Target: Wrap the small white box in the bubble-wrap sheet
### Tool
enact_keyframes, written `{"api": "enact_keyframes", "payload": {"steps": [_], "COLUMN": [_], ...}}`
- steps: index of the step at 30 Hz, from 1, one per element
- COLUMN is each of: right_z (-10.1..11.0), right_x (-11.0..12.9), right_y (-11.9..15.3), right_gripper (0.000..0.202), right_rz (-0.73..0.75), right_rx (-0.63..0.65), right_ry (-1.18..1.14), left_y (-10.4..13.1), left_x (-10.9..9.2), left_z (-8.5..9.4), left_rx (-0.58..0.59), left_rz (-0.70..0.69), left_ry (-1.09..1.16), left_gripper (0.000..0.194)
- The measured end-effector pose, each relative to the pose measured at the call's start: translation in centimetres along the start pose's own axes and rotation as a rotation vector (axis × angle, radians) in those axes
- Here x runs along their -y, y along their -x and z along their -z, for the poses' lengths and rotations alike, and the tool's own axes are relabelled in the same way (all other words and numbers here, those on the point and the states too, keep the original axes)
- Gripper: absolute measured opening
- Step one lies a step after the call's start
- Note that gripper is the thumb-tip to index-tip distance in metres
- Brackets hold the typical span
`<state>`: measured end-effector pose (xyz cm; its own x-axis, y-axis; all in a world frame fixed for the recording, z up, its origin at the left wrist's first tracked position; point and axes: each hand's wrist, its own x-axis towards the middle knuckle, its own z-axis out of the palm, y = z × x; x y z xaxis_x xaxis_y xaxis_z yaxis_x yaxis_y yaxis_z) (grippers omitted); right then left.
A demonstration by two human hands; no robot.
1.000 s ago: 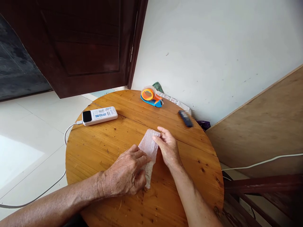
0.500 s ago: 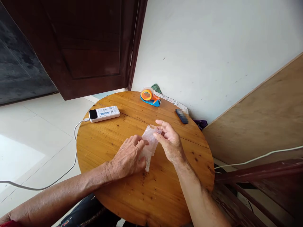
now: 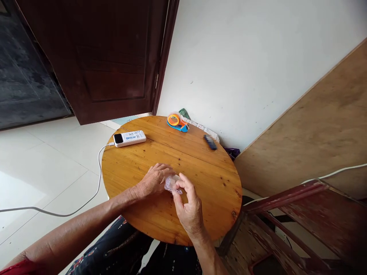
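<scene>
In the head view, the crinkly plastic (image 3: pixel 172 184) is over the near middle of the round wooden table (image 3: pixel 134 164), between the two hands. It looks thin and floppy, which is probably why it is held with just the tips. The right hand (image 3: pixel 189 212) comes from the near side. Its thumb and pointing finger look pinched on the plastic, with only a tiny gap, and the other fingers are bent loosely.

The left hand (image 3: pixel 153 181) is low, at the left side of the plastic. Its fingers are stretched out and a bit blurry. They are right by the plastic, but the thumb is hidden, so I cannot tell if they pinch it.

The white gadget (image 3: pixel 133 138) lies at the far left, maybe so its cord (image 3: pixel 99 179) can hang off the edge. The orange and blue tape holder (image 3: pixel 177 123) is at the far edge, and a dark thing (image 3: pixel 210 142) lies at the far right. Those spots seem to give the hands room.
</scene>
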<state>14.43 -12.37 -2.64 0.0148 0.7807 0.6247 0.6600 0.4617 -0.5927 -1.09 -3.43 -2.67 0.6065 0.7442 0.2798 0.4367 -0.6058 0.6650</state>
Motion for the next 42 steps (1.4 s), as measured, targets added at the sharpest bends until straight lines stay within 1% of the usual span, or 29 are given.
{"api": "enact_keyframes", "payload": {"steps": [1,2,4,6,7,9,12,15,16,18,21,23,25,27,29,32,35,38,40,42], "right_z": [-0.2,-0.3,-0.6,-0.7,-0.8,-0.9,-0.9,-0.6,-0.5,-0.2,-0.1,-0.3,-0.8,-1.3,-1.6,-1.5,-1.1,-0.8,-0.5,-0.3], "right_x": [0.0,0.0,0.0,-0.1,-0.1,-0.3,-0.4,-0.4,-0.3,-0.4,-1.2,-2.4,-3.7,-4.9,-5.6,-5.9,-6.0,-5.8,-5.6,-5.2], "right_y": [0.3,0.5,0.7,0.7,0.7,0.5,0.6,0.7,0.6,0.0,-2.2,-4.1,-5.9,-7.0,-7.4,-7.1,-6.8,-6.7,-6.6,-6.4], "right_gripper": [0.047,0.049,0.051,0.052,0.052,0.052,0.054,0.053,0.050,0.043,0.041,0.042,0.042,0.044,0.049,0.056,0.058,0.060,0.064,0.072], "right_rz": [0.007,0.012,0.024,0.044,0.052,0.063,0.074,0.056,0.038,-0.027,-0.203,-0.318,-0.396,-0.453,-0.489,-0.507,-0.525,-0.548,-0.522,-0.461], "right_rx": [-0.009,-0.014,-0.016,-0.030,-0.040,-0.051,-0.021,0.013,0.011,-0.013,-0.033,-0.003,0.023,0.039,0.069,0.124,0.125,0.141,0.187,0.256], "right_ry": [0.019,0.032,0.045,0.050,0.051,0.053,0.044,-0.007,-0.025,-0.057,-0.160,-0.260,-0.329,-0.386,-0.449,-0.551,-0.611,-0.613,-0.601,-0.567], "left_y": [0.2,0.4,1.0,1.3,1.4,1.2,0.5,0.0,-0.2,-0.5,-1.5,-2.4,-3.4,-4.0,-4.3,-4.2,-3.8,-3.7,-3.8,-3.9], "left_x": [0.2,0.3,0.6,0.8,0.8,1.0,1.2,1.2,1.1,0.8,0.5,0.4,0.5,0.7,1.0,1.2,1.2,1.2,1.1,1.1], "left_z": [0.6,1.2,2.3,2.8,2.7,2.2,1.1,0.8,0.9,1.2,1.7,1.7,1.6,1.3,1.0,0.9,0.8,0.7,0.4,0.2], "left_rx": [0.044,0.079,0.158,0.200,0.201,0.176,0.120,0.107,0.111,0.137,0.249,0.280,0.242,0.195,0.160,0.114,0.046,-0.019,-0.036,-0.050], "left_rz": [-0.025,-0.045,-0.081,-0.104,-0.114,-0.147,-0.198,-0.201,-0.177,-0.066,0.198,0.346,0.423,0.441,0.425,0.400,0.387,0.364,0.364,0.385], "left_ry": [0.046,0.085,0.102,0.084,0.077,0.077,0.103,0.154,0.175,0.235,0.372,0.385,0.301,0.204,0.114,0.010,0.036,0.107,0.125,0.109], "left_gripper": [0.033,0.036,0.054,0.067,0.068,0.059,0.042,0.037,0.038,0.037,0.026,0.018,0.016,0.016,0.018,0.021,0.017,0.013,0.014,0.017]}}
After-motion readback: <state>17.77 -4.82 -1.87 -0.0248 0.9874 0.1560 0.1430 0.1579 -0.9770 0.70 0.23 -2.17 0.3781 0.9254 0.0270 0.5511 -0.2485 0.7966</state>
